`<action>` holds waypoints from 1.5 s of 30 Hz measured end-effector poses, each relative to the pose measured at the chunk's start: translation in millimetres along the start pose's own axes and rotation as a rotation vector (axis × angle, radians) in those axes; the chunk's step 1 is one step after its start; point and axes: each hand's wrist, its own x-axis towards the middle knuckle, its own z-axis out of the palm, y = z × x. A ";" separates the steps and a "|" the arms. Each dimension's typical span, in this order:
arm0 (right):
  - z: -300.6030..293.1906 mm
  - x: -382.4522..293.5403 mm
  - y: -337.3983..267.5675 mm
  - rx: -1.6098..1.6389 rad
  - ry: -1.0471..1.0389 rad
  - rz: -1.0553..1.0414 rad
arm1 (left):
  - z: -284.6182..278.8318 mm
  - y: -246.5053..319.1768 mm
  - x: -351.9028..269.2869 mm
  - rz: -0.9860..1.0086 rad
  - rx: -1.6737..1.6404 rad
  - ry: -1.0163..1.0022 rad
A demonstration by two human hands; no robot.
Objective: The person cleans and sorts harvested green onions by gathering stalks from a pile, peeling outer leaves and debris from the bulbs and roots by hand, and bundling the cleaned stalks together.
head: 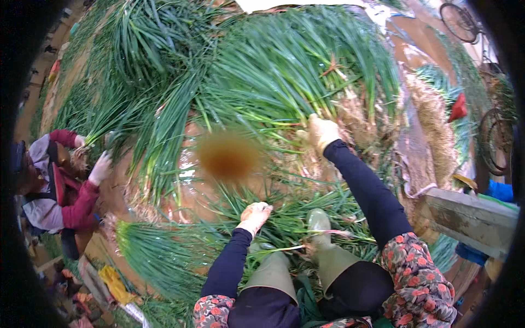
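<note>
My right hand [323,132], in a pale glove, reaches into a large spread of green onions [279,74]. Its fingers touch the lower stems near the root ends; blur hides whether they grip any. My left hand [255,216], gloved and soiled, has its fingers curled in above loose onion leaves [287,225], and I see nothing in it. Pale rubber boots [270,272] cover my feet among these leaves. A single onion stalk [287,248] lies across near the boots. Left of them lies a fanned bundle of green onions [160,250], roots pointing left.
On the left a co-worker [78,188] in red sleeves and pale gloves holds an onion bunch [96,127]. A concrete or wooden beam [471,217] juts in at right. Bicycle wheels [458,22] stand beyond. Wet brown mud [201,197] shows between heaps. A brown blur covers the centre.
</note>
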 end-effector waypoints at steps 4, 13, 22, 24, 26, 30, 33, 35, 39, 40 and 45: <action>5.5 -10.3 24.3 0.236 0.191 -0.157 | -29.5 -5.0 4.7 -0.176 -1.023 0.026; 23.9 -22.3 69.0 1.171 0.014 0.127 | -167.0 -26.3 127.0 -0.021 -1.387 0.628; 9.7 0.8 38.7 0.174 0.220 -0.088 | -169.8 79.1 76.7 0.150 -1.483 0.517; 4.8 -1.4 19.7 0.156 0.276 -0.138 | -147.0 81.3 51.3 0.137 -1.584 0.268; -7.5 -23.5 -0.2 0.325 0.188 -0.122 | -127.7 105.8 29.5 -0.052 -1.549 -0.032; -2.9 -89.8 -47.8 0.382 -0.224 -0.470 | -76.5 113.3 32.8 0.013 -1.674 -0.140; -12.6 -78.2 -18.6 0.476 -0.115 -0.315 | -60.4 94.2 25.9 -0.029 -1.781 -0.196; -22.5 -47.9 13.6 0.361 0.216 -0.132 | -66.6 87.7 15.5 -0.041 -1.837 -0.036; -22.7 -24.6 42.3 -0.028 0.027 0.059 | -84.1 116.2 -3.0 0.068 -1.730 -0.024; -14.6 -31.1 37.5 -0.042 -0.040 0.088 | -83.6 117.5 -0.1 0.054 -1.710 -0.127; 7.9 -113.1 -39.2 0.231 -0.177 -0.409 | -63.6 112.7 13.8 0.035 -1.736 -0.151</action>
